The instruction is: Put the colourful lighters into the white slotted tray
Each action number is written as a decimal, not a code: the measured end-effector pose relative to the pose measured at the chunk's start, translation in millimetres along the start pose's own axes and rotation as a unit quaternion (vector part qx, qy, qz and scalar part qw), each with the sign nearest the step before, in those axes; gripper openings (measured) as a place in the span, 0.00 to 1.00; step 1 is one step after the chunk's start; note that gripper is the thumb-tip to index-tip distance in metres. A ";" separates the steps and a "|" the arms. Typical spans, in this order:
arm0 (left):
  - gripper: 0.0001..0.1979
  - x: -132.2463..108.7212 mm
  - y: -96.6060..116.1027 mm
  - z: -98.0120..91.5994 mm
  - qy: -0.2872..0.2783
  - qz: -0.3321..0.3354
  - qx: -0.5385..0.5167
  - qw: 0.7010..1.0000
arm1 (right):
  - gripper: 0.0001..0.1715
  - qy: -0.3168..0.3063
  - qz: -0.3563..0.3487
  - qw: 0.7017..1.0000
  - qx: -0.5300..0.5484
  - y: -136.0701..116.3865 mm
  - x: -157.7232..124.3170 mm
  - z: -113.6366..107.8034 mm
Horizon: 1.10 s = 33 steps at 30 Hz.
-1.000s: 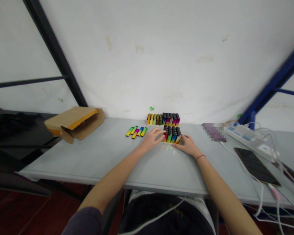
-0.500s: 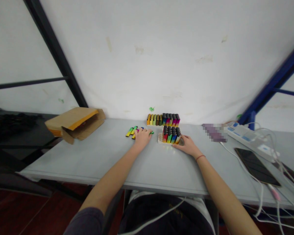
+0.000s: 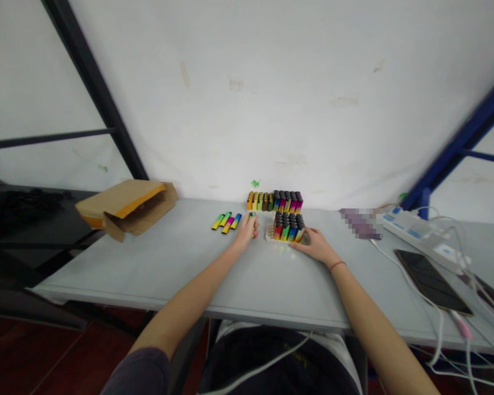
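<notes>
My left hand (image 3: 245, 233) grips a slim yellow-green lighter (image 3: 253, 225) upright at the fingertips, just left of a white tray (image 3: 269, 233). The tray holds rows of upright rainbow-coloured lighters (image 3: 288, 226) with black tops. My right hand (image 3: 315, 246) lies flat against the tray's right corner. Several loose lighters (image 3: 226, 222) lie on their sides on the grey table (image 3: 181, 274) left of my left hand. Behind the tray stands a long row of upright lighters (image 3: 274, 201).
A torn cardboard box (image 3: 125, 206) lies at the table's left end. To the right are a blurred object (image 3: 360, 223), a white power strip (image 3: 415, 233), a dark phone (image 3: 433, 282) and tangled white cables. A white wall rises behind the table.
My left hand has moved left from the tray to the loose lighters, picked one up, and drawn back toward the tray. The right hand has stayed at the tray.
</notes>
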<state>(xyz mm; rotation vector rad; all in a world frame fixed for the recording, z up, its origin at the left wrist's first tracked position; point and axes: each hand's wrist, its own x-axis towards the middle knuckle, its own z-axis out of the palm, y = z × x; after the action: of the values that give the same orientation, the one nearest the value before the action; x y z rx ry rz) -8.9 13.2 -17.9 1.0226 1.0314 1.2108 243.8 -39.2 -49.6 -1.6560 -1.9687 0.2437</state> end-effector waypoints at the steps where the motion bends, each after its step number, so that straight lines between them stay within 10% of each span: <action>1: 0.11 -0.7 0.7 0.2 -0.009 -0.011 -0.024 1.000 | 0.36 0.000 0.000 1.000 0.000 -0.1 0.0 -0.2; 26: 0.25 -7.1 -4.6 3.9 -0.050 -0.006 -0.103 0.993 | 0.36 -0.016 0.004 1.000 -0.001 -0.4 1.2 -1.7; 33: 0.22 -8.3 3.7 2.9 0.035 -0.072 -0.095 0.992 | 0.37 -0.016 0.001 1.000 0.002 0.6 1.4 -0.7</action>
<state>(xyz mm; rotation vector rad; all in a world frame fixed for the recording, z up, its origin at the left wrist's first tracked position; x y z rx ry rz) -7.5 5.1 -13.1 0.7512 1.0051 1.2074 244.6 -38.0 -48.9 -1.6619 -1.9887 0.2770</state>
